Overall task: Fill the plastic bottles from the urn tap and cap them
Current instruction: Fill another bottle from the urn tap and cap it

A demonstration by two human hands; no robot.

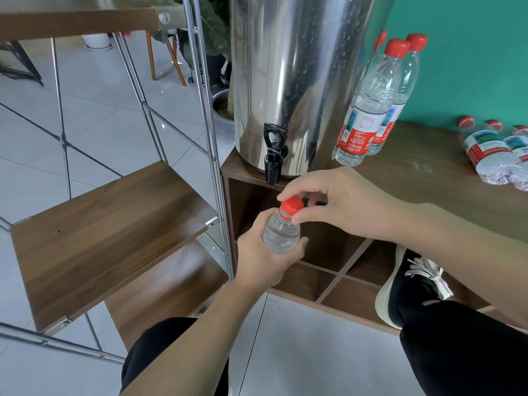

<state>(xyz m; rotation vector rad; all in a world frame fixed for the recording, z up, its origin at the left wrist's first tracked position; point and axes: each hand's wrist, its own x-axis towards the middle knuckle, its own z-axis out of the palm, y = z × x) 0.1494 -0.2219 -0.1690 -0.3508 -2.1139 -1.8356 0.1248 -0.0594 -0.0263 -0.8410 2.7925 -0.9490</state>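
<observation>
A tall steel urn (294, 75) is seen standing at the left end of a wooden cabinet top (423, 178), with its black tap (273, 155) hanging over the front edge. Below the top, open cubby compartments (328, 252) are visible. To the left, a metal-framed rack with wooden shelves (108, 232) is seen over a tiled floor.

Just right of the urn, 2 upright capped bottles (368, 110) are found on the cabinet top, one behind the other. Further right, near the frame edge, capped bottles (491, 150) are laid on their sides; their number cannot be told for certain.

A black shoe with white laces (411, 284) is rested against the cabinet's lower compartments.

In front of the cabinet, below the tap, a clear water-filled bottle (281, 235) is held upright. Its body is gripped by the left hand (265, 258), fingers wrapped round it. Its red cap (291, 206) is seated on the neck and is pinched by the thumb and fingers of the right hand (340, 201).
</observation>
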